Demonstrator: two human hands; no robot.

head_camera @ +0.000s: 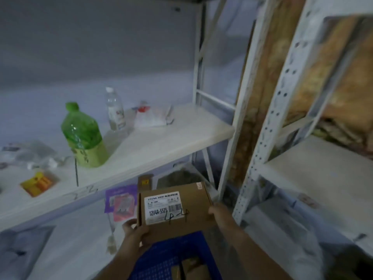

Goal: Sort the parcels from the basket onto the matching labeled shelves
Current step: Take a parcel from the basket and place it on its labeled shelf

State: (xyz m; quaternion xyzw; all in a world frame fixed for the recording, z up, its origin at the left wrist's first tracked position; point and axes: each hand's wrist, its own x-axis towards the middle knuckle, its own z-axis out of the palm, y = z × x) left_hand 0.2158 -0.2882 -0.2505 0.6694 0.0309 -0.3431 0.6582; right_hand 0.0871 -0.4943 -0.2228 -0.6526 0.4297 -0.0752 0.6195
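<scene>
I hold a brown cardboard parcel [187, 201] in front of me with both hands. Its white label reads "12V4A-5525", with "4-4" handwritten in black. My left hand [134, 232] grips its lower left corner. At its right edge is my right hand [219, 211]. Below the parcel sits the blue plastic basket [161, 257], with more brown parcels [189, 268] inside. The white shelf board [161, 146] to the left carries a handwritten mark near its front edge.
On the white shelf board stand a green bottle [84, 136] and a clear bottle [115, 110], with a white bag [153, 116], clear packets [30, 154] and a yellow packet [38, 183]. Purple and pink packets [121, 201] lie on the lower shelf. A second white rack [323, 178] stands right.
</scene>
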